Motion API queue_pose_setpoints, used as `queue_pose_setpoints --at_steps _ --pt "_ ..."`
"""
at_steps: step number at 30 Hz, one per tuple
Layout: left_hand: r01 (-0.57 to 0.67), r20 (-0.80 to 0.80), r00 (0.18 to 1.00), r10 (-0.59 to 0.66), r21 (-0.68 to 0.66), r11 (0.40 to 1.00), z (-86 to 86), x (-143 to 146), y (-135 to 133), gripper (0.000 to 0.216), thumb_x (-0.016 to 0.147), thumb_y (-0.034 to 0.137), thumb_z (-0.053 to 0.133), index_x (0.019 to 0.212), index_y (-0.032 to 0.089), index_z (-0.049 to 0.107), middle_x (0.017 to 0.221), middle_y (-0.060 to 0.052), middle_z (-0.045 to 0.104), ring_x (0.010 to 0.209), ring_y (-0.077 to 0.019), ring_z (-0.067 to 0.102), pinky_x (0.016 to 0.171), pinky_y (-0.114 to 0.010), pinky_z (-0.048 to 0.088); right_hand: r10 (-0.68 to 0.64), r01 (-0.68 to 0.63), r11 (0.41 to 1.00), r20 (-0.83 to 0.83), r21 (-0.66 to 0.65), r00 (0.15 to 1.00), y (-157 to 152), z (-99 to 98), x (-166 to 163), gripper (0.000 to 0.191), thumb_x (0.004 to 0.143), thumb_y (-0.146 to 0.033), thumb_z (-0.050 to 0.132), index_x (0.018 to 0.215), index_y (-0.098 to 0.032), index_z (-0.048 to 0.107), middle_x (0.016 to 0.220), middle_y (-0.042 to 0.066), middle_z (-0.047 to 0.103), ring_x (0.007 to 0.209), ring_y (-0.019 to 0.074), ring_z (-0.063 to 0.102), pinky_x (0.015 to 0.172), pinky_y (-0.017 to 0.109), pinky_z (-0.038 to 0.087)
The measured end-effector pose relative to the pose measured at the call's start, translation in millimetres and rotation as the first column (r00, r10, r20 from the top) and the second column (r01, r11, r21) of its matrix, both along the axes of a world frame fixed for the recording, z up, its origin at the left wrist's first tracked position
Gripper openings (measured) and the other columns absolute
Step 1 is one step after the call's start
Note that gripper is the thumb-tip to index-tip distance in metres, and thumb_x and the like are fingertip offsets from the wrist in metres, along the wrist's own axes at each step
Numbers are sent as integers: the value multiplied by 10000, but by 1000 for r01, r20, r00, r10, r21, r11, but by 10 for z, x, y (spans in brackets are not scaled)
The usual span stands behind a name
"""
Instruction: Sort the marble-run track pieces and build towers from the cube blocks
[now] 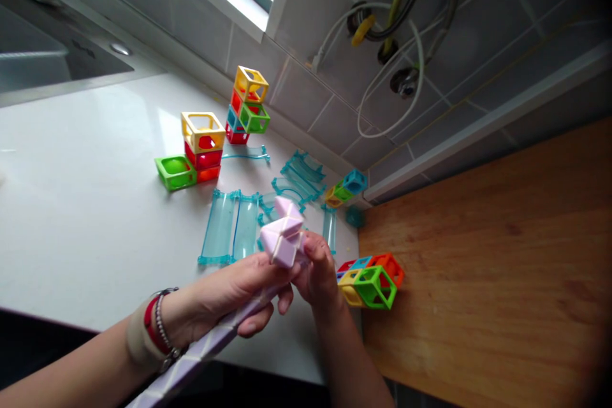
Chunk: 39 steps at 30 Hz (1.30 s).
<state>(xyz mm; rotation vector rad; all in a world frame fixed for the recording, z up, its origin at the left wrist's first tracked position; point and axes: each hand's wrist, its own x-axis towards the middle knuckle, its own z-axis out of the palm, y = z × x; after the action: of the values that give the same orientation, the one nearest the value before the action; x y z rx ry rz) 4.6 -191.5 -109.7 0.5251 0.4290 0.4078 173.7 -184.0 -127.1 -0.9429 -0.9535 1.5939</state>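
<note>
Both my hands grip a long pink-and-white twist snake puzzle [285, 233] over the white counter [86, 217]. My left hand [229, 296] wraps its fingers round the straight part, which runs down towards the bottom left. My right hand [318, 271] pinches the folded, bent end near the top. Just beyond the hands lie clear turquoise track pieces [229, 226]. A cluster of coloured open cubes [370, 280] sits right of my right hand.
Two stacks of coloured cube frames stand farther back, one [201, 146] on the left and one [248, 105] by the wall. More turquoise track [301, 175] and small cubes [347, 188] lie by the tiled wall. A wooden worktop [502, 268] fills the right, a sink [48, 57] the far left.
</note>
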Motion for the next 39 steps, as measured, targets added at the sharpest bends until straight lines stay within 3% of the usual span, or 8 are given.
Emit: queue_pose_setpoints --at_steps 3,6,8,13,18,22,28,39 --pt "-60 -75 995 68 109 992 -24 42 -10 377 913 523 707 989 168 609 754 5 662 346 -2 434 326 -100 313 23 -22 999 36 -30 999 -3 15 -21 387 839 -525 711 713 -160 680 695 8 595 446 74 425 333 194 361" --pt "-99 -137 982 131 213 972 -47 82 -2 498 891 510 738 1242 219 535 757 15 682 332 -38 470 311 -125 346 67 -65 997 28 -51 997 -20 45 -33 327 877 -477 694 763 -171 681 822 9 615 420 73 466 273 210 383" --pt "-103 -154 977 145 255 961 -57 90 12 572 873 507 757 1294 216 502 746 13 689 326 -63 500 306 -142 368 46 -45 998 29 -33 999 -27 54 -42 312 887 -478 692 817 -174 690 871 14 616 425 78 489 261 214 383" --pt "-27 -109 993 50 211 977 -89 45 34 418 912 530 697 1084 161 602 903 -64 731 415 -87 614 362 -157 444 -161 158 986 60 57 985 -2 23 -78 416 929 -577 622 827 -175 653 698 -6 563 492 83 432 382 186 362" --pt "-90 -76 991 109 219 972 -87 39 39 393 934 528 678 988 143 618 955 -69 728 376 -33 552 334 -122 350 -273 227 955 271 191 923 20 14 -63 481 949 -615 587 722 -193 550 620 -34 474 527 94 406 453 197 347" --pt "-103 -63 991 116 181 978 -58 38 44 368 952 506 665 1004 145 615 1005 -90 735 368 -31 549 330 -129 353 -256 153 952 418 264 872 6 9 12 499 961 -612 571 695 -196 499 600 -47 424 531 89 381 459 193 322" --pt "-5 -42 999 10 96 995 1 -38 69 402 995 550 565 1108 165 581 972 -129 758 351 -71 571 325 -146 387 -161 66 974 461 216 873 3 22 85 458 960 -588 591 729 -201 508 627 -48 421 532 92 396 449 195 345" --pt "-25 -113 992 55 250 968 0 -15 12 425 926 567 660 1069 170 612 872 -56 717 341 -45 480 326 -164 291 -133 17 965 428 263 894 -2 110 38 518 977 -590 535 633 -205 503 542 -33 465 460 100 415 438 234 325"
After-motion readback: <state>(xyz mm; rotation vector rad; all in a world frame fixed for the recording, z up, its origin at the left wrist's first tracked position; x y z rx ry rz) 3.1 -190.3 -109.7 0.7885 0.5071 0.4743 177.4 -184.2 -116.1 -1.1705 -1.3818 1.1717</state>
